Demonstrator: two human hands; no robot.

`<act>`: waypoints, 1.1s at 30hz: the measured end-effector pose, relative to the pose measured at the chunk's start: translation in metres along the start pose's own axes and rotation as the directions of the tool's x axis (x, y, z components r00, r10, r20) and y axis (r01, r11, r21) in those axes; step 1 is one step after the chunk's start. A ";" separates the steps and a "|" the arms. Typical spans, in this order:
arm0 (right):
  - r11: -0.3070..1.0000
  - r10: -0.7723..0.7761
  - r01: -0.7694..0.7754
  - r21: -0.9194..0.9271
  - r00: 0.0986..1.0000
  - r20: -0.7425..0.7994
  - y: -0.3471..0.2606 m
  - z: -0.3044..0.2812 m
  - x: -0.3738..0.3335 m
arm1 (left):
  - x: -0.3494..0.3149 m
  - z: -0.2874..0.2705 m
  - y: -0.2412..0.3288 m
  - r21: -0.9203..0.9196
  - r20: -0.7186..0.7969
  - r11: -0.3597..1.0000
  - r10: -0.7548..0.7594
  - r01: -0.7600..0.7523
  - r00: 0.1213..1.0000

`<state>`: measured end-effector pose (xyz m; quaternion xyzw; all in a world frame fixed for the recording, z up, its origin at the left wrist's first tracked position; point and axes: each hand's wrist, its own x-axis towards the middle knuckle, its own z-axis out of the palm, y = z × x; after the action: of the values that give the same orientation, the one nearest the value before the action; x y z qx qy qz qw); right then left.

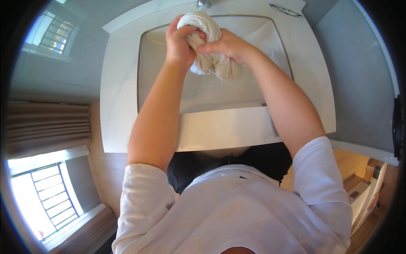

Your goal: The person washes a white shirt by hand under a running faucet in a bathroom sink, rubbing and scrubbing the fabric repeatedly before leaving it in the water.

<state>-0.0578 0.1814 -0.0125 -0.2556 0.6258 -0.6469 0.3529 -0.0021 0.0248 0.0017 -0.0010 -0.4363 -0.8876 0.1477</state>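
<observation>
A bunched, twisted white cloth [207,25] is held up over the sink basin [220,95], below the tap. Its folds loop over at the top, and its loose lower end hangs beneath my hands. My left hand [179,44] grips the cloth from the left side, fingers wrapped around it. From the right, my right hand [230,45] closes on it, with the thumb lying across the front. Part of the fingers of both hands is hidden by the folds. Whether the cloth is wet I cannot tell.
A chrome tap [203,4] stands at the far edge of the sink. Eyeglasses [286,10] lie on the white countertop [118,84] at the back right. The counter's front edge [224,127] runs close to my body. A barred window [55,197] with brown curtains is at the left.
</observation>
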 end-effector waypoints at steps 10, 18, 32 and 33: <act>0.986 0.157 -0.152 0.063 0.983 -0.095 0.003 -0.004 0.001 | 0.005 -0.028 -0.009 0.281 0.006 0.926 -0.264 0.252 0.964; 0.772 0.024 0.130 0.622 0.972 -0.233 -0.001 -0.017 -0.002 | -0.007 -0.011 -0.009 0.726 0.251 0.681 -0.391 0.095 0.885; 0.558 -0.043 0.555 0.617 0.762 -0.646 -0.024 -0.035 -0.004 | 0.000 -0.002 -0.006 0.786 0.278 0.617 -0.414 0.043 0.867; 0.562 -0.067 0.548 0.620 0.777 -0.626 -0.020 -0.038 -0.002 | -0.001 -0.004 -0.008 0.778 0.269 0.623 -0.443 0.078 0.855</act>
<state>-0.0881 0.2061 0.0041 0.0035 0.2981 -0.9479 0.1127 -0.0028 0.0268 -0.0070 -0.0744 -0.7758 -0.6185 -0.1006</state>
